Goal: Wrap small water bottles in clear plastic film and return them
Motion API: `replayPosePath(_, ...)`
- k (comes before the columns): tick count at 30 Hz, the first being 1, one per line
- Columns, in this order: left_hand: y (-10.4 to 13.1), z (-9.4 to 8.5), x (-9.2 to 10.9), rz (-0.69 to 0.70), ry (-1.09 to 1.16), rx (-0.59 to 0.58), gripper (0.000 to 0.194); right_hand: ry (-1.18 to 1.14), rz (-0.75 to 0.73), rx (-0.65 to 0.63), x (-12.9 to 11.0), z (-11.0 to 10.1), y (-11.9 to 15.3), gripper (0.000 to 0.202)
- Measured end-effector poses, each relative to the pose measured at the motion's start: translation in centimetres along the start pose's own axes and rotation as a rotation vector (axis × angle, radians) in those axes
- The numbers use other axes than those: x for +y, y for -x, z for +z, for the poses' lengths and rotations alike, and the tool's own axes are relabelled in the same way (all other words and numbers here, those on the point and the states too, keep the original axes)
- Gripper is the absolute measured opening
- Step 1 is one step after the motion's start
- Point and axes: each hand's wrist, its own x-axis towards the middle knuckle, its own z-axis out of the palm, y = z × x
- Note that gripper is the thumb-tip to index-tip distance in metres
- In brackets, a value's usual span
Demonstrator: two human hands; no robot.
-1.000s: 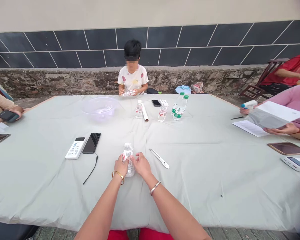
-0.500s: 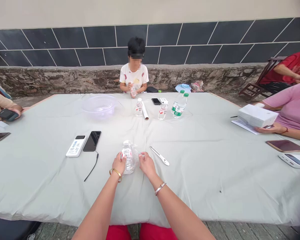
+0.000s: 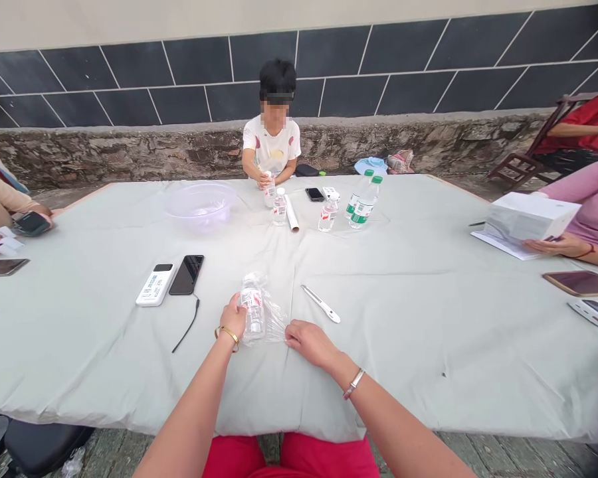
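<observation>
Grey tablecloth (image 3: 389,358): white cutter (image 3: 321,304) near right hand (image 3: 309,341), 2 green-capped bottles (image 3: 363,211) beyond.

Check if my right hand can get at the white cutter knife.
Probably yes: the knife lies close beyond your right hand, with only tablecloth between, though its grip on the plastic film would need releasing first.

Red-and-white bottle label (image 3: 254,302), white knife (image 3: 321,304), pale grey tablecloth (image 3: 403,338)

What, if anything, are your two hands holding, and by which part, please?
The left hand holds the bottle by its side; the right hand pinches the clear film by its edge.
</observation>
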Motion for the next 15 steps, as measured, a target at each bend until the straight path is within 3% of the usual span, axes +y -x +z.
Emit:
replayPosePath(3,0.8,-0.3,1.2,-0.003,-0.019,0.021,0.051,0.02,0.089,-0.092,0.0,-1.4,0.6,0.012)
replayPosePath(5,1.4,-0.1,2.1,0.026,-0.07,0.002,0.061,0.031,0.157,-0.086,-0.9,-2.2,0.3,0.006)
replayPosePath(8,1.8,0.4,2.9,0.064,-0.184,-0.003,0.08,-0.003,0.217,0.191,-2.8,-2.4,-1.5,0.022)
replayPosePath(10,1.7,0.2,2.5,0.069,-0.209,0.015,0.075,-0.09,0.104,0.313,-3.7,-1.6,-3.1,0.033)
replayPosePath(12,1.4,-0.5,1.5,0.059,-0.192,0.033,0.067,-0.153,-0.018,0.266,-3.9,-0.2,-4.6,0.042)
replayPosePath(15,0.7,-2.4,-0.5,-0.003,-0.136,0.046,0.057,-0.079,0.015,0.149,-2.9,2.1,-5.7,0.054)
